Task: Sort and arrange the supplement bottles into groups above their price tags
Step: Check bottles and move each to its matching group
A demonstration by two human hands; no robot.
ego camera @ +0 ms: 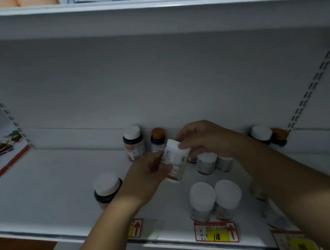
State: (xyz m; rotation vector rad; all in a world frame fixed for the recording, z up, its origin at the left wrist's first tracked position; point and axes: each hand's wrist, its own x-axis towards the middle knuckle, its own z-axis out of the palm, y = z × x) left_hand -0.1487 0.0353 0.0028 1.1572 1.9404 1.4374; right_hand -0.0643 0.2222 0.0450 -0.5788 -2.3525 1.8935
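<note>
White-capped supplement bottle [175, 160] (pale label), tilted between both hands.

two bottles [214, 199] stand on the shelf [45, 186] behind a price tag [216, 232]; another bottle [106, 189] at their nine o'clock.

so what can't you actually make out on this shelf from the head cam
- Label print on the white bottle held by both hands: blurred, partly covered by the left hand and right hand.
- Left price tag: the left forearm hides most of it.
- Right price tag: cut off by the bottom edge, smeared.
- Bottles by the right forearm: blurred, partly hidden.
</note>
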